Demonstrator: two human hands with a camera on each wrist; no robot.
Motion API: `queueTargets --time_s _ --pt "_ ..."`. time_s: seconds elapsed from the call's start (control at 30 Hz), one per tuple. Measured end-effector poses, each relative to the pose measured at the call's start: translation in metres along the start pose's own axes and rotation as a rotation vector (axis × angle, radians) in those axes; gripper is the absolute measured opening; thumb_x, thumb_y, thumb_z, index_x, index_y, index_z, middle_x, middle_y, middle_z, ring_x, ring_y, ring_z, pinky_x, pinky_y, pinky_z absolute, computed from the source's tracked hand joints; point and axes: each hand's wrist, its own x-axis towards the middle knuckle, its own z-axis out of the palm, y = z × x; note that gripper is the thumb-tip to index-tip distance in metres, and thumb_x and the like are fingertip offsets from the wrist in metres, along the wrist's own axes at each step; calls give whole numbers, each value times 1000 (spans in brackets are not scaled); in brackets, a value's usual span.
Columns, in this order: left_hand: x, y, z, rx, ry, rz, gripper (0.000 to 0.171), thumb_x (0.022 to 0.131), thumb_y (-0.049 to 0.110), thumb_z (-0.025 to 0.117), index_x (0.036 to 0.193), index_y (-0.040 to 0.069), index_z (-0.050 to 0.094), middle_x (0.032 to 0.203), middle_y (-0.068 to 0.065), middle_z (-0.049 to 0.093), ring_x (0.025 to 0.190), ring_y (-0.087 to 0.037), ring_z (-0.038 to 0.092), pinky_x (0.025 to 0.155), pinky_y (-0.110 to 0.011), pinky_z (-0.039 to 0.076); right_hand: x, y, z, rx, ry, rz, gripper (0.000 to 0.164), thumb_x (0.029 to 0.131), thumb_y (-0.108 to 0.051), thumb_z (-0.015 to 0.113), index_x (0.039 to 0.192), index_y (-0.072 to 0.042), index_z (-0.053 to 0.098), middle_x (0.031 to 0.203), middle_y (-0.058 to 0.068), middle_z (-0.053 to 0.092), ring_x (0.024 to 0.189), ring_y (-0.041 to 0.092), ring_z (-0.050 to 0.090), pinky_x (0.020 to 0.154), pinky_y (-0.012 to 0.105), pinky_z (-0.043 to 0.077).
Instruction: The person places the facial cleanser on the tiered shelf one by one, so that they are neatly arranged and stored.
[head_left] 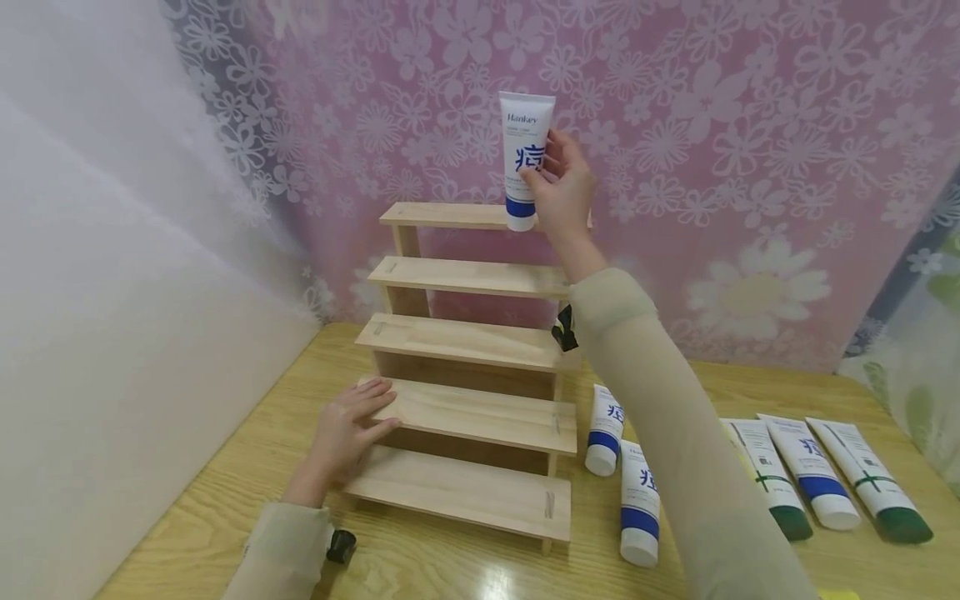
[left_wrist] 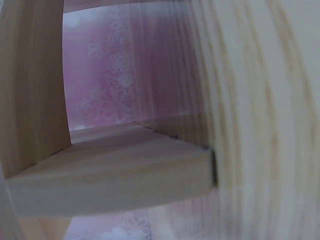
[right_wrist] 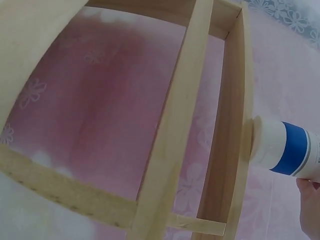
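Note:
My right hand (head_left: pixel 566 187) pinches a white squeeze tube (head_left: pixel 525 125) with a blue band, holding it upright, cap down, at the top board of a stepped wooden shelf (head_left: pixel 457 342). In the right wrist view, the cap of the tube (right_wrist: pixel 292 147) meets the edge of that board; whether it rests on it I cannot tell. My left hand (head_left: pixel 348 429) rests with fairly straight fingers on the left end of the second step from the bottom. The left wrist view shows only the wooden frame (left_wrist: pixel 110 165) up close, without that hand.
Two similar blue-banded tubes (head_left: pixel 640 508) lie on the wooden table (head_left: pixel 202 517) right of the shelf. Farther right are a blue-banded tube (head_left: pixel 813 475) and green-capped tubes (head_left: pixel 873 475). A pink floral curtain (head_left: pixel 735 183) hangs behind, and a white wall (head_left: pixel 127 275) stands at left.

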Motion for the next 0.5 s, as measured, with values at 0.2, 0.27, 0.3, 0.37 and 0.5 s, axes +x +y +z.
queueTargets --time_s 0.2,0.27,0.3,0.37,0.5 --pt "1 2 1 -7 -2 0 42 71 32 72 95 -2 67 108 -16 60 103 -31 54 92 -49 36 4 4 1 -42 -27 -2 42 81 2 60 121 1 45 118 14 54 104 21 54 88 25 43" --pt "0 2 1 -4 -2 -5 42 71 32 72 96 -2 67 108 -15 60 103 -30 55 92 -49 36 7 9 1 -53 -36 4 43 81 0 61 121 0 45 118 13 54 104 20 53 89 24 42" --pt "-1 1 1 -1 -2 -6 42 71 32 72 96 -2 67 108 -15 60 103 -30 55 92 -49 36 10 14 2 -68 -40 1 43 81 -1 61 121 -1 45 119 12 54 105 19 53 89 23 42" --pt "-1 1 1 2 -3 -10 42 71 32 72 96 -2 67 108 -14 60 103 -30 55 92 -49 36 15 24 3 -101 -47 -13 45 81 -4 62 123 -2 45 119 10 54 105 17 53 88 22 42" --pt "-1 0 1 1 4 -12 41 69 29 74 96 -2 67 108 -14 61 103 -30 55 91 -49 36 23 42 3 -184 -79 -54 49 81 -5 63 126 -6 43 119 9 54 104 15 54 87 22 43"
